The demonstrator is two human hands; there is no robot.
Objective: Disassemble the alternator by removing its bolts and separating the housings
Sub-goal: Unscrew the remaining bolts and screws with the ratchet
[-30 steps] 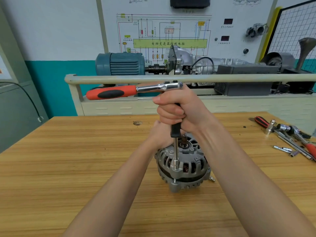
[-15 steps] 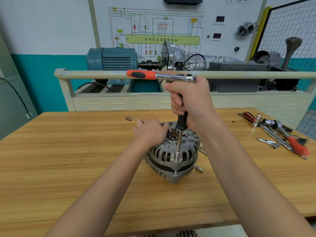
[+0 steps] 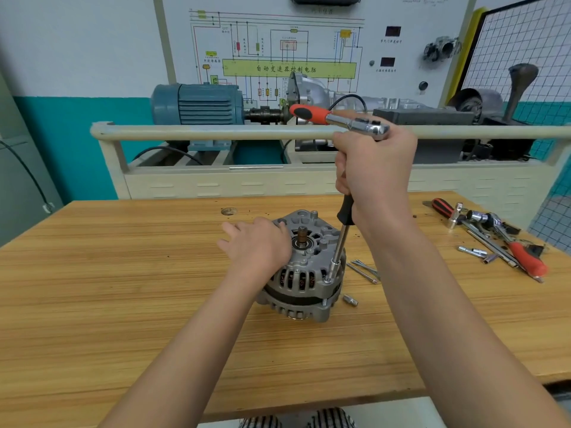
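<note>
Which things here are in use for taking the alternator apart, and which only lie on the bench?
In use:
- alternator
- ratchet with extension
- left hand resting on the alternator
- right hand gripping the extension

Lying about:
- spare ratchet
- screwdriver
- loose sockets
- removed long bolts
</note>
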